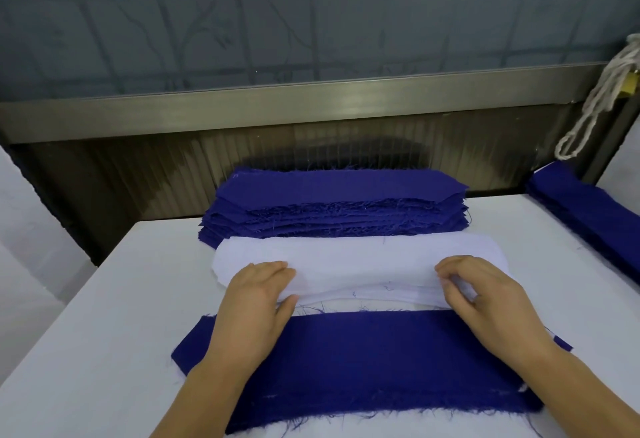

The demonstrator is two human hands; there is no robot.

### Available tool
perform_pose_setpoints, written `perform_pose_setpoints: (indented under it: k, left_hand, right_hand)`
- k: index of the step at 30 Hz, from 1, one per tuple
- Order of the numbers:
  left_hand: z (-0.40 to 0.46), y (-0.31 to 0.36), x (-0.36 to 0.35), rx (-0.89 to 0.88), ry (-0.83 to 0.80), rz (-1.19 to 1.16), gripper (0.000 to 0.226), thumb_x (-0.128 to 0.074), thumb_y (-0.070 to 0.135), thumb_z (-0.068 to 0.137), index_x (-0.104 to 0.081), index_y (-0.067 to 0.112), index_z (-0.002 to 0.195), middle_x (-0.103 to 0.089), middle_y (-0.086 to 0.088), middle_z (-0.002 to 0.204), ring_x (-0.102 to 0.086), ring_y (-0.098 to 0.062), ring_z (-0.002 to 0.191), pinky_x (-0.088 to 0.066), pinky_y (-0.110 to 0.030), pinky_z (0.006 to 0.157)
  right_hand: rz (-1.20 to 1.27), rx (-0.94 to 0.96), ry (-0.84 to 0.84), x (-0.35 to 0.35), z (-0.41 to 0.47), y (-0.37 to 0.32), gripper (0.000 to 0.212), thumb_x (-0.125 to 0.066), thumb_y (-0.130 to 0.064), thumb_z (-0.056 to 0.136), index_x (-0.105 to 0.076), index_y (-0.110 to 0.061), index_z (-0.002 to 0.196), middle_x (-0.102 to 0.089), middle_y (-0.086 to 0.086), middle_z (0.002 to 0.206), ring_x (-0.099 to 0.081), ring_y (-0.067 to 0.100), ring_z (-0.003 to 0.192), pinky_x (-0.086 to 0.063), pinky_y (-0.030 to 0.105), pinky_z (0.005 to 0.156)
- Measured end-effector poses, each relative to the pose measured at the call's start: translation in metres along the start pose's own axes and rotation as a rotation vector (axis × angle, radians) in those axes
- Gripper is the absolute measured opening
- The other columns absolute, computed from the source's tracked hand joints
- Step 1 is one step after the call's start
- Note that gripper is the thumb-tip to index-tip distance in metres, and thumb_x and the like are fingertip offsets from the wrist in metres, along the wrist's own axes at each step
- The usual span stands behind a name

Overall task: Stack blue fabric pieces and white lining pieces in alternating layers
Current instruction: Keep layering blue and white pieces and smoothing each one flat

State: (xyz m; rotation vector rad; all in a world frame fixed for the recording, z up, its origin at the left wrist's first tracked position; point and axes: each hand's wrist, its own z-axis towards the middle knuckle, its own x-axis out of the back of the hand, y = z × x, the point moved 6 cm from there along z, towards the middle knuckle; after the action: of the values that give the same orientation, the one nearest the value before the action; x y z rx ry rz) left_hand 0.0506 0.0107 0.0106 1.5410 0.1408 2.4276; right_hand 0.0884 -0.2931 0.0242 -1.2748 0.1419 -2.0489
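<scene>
Both hands (258,294) (479,290) on white lining pile (360,264), behind blue piece (363,361).

A white table (104,299) fills the lower view. Behind it runs a ribbed dark panel (138,174) under a brushed metal rail (311,102) — above that, a grey patterned wall (277,15). A knotted white cord (595,98) hangs at far right, apparently off something brass-coloured.

A garment-sewing workshop, by the look of it: a white worktop (104,299) carries a tall stack of cut blue fabric pieces (336,205), a pile of white lining pieces (360,261), and another blue bundle (588,209) at the right edge.
</scene>
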Motion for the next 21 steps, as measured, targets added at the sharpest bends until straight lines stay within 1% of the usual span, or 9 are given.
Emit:
perform_pose_setpoints:
  k: [4, 7, 9, 11, 13, 15, 17, 19, 21]
  left_hand:
    - [0.0, 0.002, 0.008, -0.022, 0.06, -0.032, 0.031, -0.084, 0.014, 0.068, -0.074, 0.019, 0.098, -0.07, 0.006, 0.1, -0.065, -0.015, 0.089, -0.039, -0.022, 0.093]
    - [-0.002, 0.006, 0.014, -0.044, 0.061, -0.074, 0.02, -0.082, 0.011, 0.072, -0.074, 0.019, 0.089, -0.069, 0.009, 0.093, -0.063, -0.012, 0.083, -0.047, -0.027, 0.085]
    - [-0.005, 0.008, 0.023, -0.047, 0.086, -0.077, 0.015, -0.079, 0.009, 0.074, -0.074, 0.019, 0.084, -0.068, 0.011, 0.089, -0.06, -0.009, 0.079, -0.047, -0.023, 0.08]
    - [-0.009, 0.01, 0.035, -0.032, 0.113, -0.086, 0.016, -0.079, 0.007, 0.074, -0.072, 0.02, 0.081, -0.067, 0.013, 0.086, -0.058, -0.006, 0.078, -0.042, -0.014, 0.076]
    - [-0.013, 0.011, 0.049, -0.026, 0.108, -0.115, 0.016, -0.075, 0.01, 0.077, -0.069, 0.024, 0.081, -0.065, 0.018, 0.084, -0.054, -0.001, 0.076, -0.042, -0.013, 0.071]
    - [-0.018, 0.011, 0.058, 0.0, 0.036, -0.196, 0.015, -0.065, 0.022, 0.086, -0.064, 0.036, 0.081, -0.063, 0.021, 0.078, -0.057, -0.001, 0.074, -0.044, -0.013, 0.066]
    - [-0.023, 0.007, 0.062, 0.103, -0.098, -0.41, 0.009, -0.059, 0.031, 0.087, -0.063, 0.037, 0.082, -0.064, 0.013, 0.073, -0.062, -0.002, 0.063, -0.046, -0.012, 0.059]
    - [-0.024, 0.007, 0.06, 0.142, -0.186, -0.573, 0.006, -0.062, 0.029, 0.086, -0.066, 0.033, 0.086, -0.062, 0.004, 0.069, -0.056, -0.005, 0.053, -0.044, -0.013, 0.054]
    - [-0.023, 0.004, 0.056, 0.164, -0.28, -0.643, 0.007, -0.064, 0.024, 0.087, -0.068, 0.029, 0.086, -0.06, -0.001, 0.068, -0.048, -0.009, 0.055, -0.041, -0.015, 0.055]
  right_hand:
    - [0.082, -0.072, 0.014, 0.004, -0.003, 0.001, 0.02, -0.065, -0.004, 0.088, -0.066, -0.021, 0.098, -0.066, -0.014, 0.099, -0.056, 0.003, 0.093, -0.037, 0.001, 0.082]
    - [0.116, -0.084, 0.014, 0.009, -0.005, -0.002, 0.02, -0.061, -0.008, 0.09, -0.064, -0.026, 0.096, -0.065, -0.017, 0.098, -0.055, 0.001, 0.097, -0.039, 0.003, 0.079]
    - [0.126, -0.075, 0.003, 0.014, -0.007, -0.006, 0.025, -0.061, -0.007, 0.089, -0.06, -0.032, 0.089, -0.064, -0.017, 0.092, -0.056, 0.002, 0.095, -0.041, 0.006, 0.075]
    - [0.163, -0.081, 0.012, 0.022, -0.009, -0.009, 0.031, -0.06, -0.009, 0.086, -0.056, -0.039, 0.08, -0.063, -0.017, 0.09, -0.058, 0.003, 0.087, -0.042, 0.007, 0.068]
    - [0.261, -0.125, 0.019, 0.027, -0.012, -0.008, 0.029, -0.058, -0.01, 0.083, -0.057, -0.038, 0.076, -0.063, -0.013, 0.08, -0.058, 0.008, 0.073, -0.041, 0.009, 0.061]
    - [0.41, -0.183, -0.015, 0.028, -0.014, -0.003, 0.033, -0.059, 0.001, 0.084, -0.06, -0.03, 0.074, -0.059, -0.004, 0.065, -0.051, 0.013, 0.057, -0.04, 0.016, 0.054]
    - [0.533, -0.237, -0.06, 0.028, -0.015, 0.001, 0.035, -0.058, 0.011, 0.083, -0.062, -0.022, 0.071, -0.05, 0.001, 0.057, -0.042, 0.013, 0.051, -0.035, 0.015, 0.05]
    - [0.59, -0.299, -0.124, 0.027, -0.013, 0.007, 0.033, -0.057, 0.011, 0.085, -0.063, -0.017, 0.069, -0.041, 0.0, 0.054, -0.037, 0.01, 0.051, -0.031, 0.013, 0.049]
    - [0.598, -0.341, -0.213, 0.023, -0.01, 0.011, 0.03, -0.058, 0.007, 0.087, -0.064, -0.016, 0.068, -0.039, 0.0, 0.054, -0.035, 0.011, 0.052, -0.03, 0.015, 0.049]
